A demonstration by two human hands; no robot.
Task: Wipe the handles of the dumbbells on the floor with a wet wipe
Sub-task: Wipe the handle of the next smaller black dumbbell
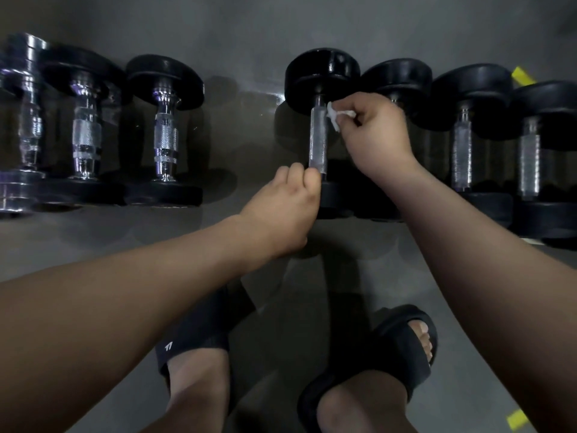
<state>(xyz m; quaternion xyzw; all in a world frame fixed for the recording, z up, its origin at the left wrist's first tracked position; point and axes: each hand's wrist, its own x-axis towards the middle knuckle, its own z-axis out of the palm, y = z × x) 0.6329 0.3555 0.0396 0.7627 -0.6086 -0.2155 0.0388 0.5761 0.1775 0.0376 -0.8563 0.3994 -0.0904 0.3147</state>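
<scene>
knurled shiny metal handle [318, 142], glossy black dumbbell head [321, 76], crumpled white wipe [335, 117], smooth grey floor [249, 126].

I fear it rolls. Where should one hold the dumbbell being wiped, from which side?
Probably the knurled handle at its near end, from the left, where the left hand pinches it: the right hand holds the wet wipe at the far end.

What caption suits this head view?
Right hand holds wet wipe at dumbbell handle; left hand grips its near end.
</scene>
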